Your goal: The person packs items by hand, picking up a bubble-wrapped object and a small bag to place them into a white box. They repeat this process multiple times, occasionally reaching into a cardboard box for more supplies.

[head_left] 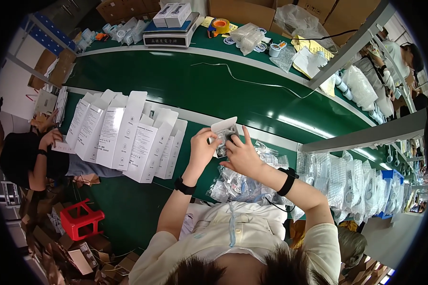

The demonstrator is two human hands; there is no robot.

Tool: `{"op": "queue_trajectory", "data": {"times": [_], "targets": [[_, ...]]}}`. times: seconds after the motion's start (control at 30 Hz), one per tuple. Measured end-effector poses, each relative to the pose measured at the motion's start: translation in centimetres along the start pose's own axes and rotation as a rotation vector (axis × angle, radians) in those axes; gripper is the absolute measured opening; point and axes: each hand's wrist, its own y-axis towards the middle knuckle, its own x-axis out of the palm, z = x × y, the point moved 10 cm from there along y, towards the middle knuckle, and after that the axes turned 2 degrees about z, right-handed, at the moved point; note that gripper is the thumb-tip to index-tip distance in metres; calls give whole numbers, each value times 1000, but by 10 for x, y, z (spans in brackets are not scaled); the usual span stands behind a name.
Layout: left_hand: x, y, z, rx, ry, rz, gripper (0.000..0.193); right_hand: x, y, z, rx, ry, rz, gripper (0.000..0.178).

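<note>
In front of me is a small white carton with its top flap raised. My left hand pinches the carton's left side. Bent fingers of my right hand reach into the opening, while its index finger points up along the right side. Crinkled clear plastic shows inside with something dark under my fingertips; its kind is hidden. Just below and right of the carton lies a heap of clear-bagged parts. Left of my hands stand several white printed cartons with their flaps up.
A green conveyor belt runs beyond the bench. On the far shelf sit a scale with white boxes and an orange tape roll. Bubble-wrapped bags stand right. Another person's hand is at the left; a red stool stands below.
</note>
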Motion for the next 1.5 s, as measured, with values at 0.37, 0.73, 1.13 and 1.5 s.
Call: {"op": "queue_trajectory", "data": {"times": [0.37, 0.73, 1.13, 1.5], "targets": [[-120, -26, -25, -57, 1187, 4, 86, 48, 7, 66, 154, 1069, 226, 114], [66, -58, -26, -104, 776, -177, 73, 7, -30, 287, 690, 808, 768, 106], [50, -31, -101, -159, 715, -293, 68, 17, -230, 197, 1164, 91, -5, 22], [55, -69, -109, 19, 472, -418, 59, -38, -398, 246, 1693, -323, -42, 39]]}}
